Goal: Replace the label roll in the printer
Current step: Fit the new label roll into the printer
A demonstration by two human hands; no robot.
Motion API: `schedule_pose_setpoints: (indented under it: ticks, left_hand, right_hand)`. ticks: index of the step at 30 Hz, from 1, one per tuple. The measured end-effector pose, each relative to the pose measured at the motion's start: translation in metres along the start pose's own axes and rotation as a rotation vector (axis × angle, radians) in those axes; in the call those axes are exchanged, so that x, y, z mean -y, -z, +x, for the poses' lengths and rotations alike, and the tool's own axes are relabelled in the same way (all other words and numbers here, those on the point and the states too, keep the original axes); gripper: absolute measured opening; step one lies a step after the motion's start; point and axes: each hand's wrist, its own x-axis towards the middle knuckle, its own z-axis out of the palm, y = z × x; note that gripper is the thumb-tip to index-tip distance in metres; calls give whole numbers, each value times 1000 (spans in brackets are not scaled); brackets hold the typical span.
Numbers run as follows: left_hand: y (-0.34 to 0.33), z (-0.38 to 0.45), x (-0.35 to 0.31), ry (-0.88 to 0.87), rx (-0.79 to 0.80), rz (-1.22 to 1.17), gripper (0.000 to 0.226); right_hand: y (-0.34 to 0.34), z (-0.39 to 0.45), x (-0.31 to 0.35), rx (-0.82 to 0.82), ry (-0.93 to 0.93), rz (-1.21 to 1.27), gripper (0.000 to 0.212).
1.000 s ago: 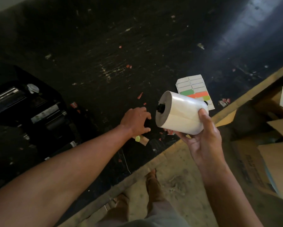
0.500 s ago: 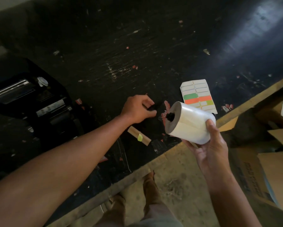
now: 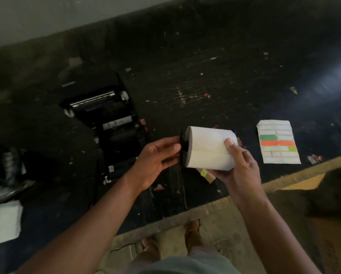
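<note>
Head view: two hands are in the picture, one label roll, one printer, one sheet of labels and one short cardboard tube.

The label roll (image 3: 209,148) is white and lies on its side in the air above the near edge of the dark counter (image 3: 215,86), its axis running left to right. The right hand (image 3: 237,165) carries it from below and from the right end: the thumb lies across the top of the paper near that end, the fingers curl underneath, so this grip wraps the roll's right part. At the roll's left face a black hub piece (image 3: 182,148) stands against the core. The left hand (image 3: 157,159) pinches that black piece between thumb and fingertips; its grip sits at the left end, just beside the paper, and whether it touches the paper itself cannot be told.

The printer (image 3: 114,125) is black, with its lid open, and stands on the counter to the left of the roll, well apart from both hands. The sheet of labels (image 3: 277,142), with one green strip and one orange strip, lies flat on the counter to the right of the roll. The cardboard tube (image 3: 207,175) lies on the counter below the roll, partly hidden by the right hand.
</note>
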Motion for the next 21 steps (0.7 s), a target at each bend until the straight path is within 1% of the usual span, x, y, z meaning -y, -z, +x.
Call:
schedule_pose_setpoints:
  ticks: [2, 4, 6, 10, 14, 18, 21]
  left_hand:
    - [10, -17, -6, -111, -80, 108, 38]
    - [19, -32, -11, -181, -185, 213, 31]
    - [29, -44, -13, -200, -273, 269, 33]
    - [46, -68, -16, -229, -369, 304, 38]
    - [63, -86, -14, -251, -429, 236, 37]
    - [80, -99, -5, -300, -454, 212, 39]
    - [93, -104, -1, -262, -420, 167, 37]
  right_hand:
    - [-17, -3, -7, 17, 12, -49, 77]
    - [-33, -5, -15, 40, 14, -102, 80]
    - [-46, -6, -24, 71, -2, -140, 83]
    - [-71, -12, -41, 111, 1, -199, 90]
    - [-91, -19, -57, 123, -21, -198, 92]
    - [-105, -23, -66, 155, -23, -235, 84]
    - [-113, -24, -71, 184, 4, -289, 74]
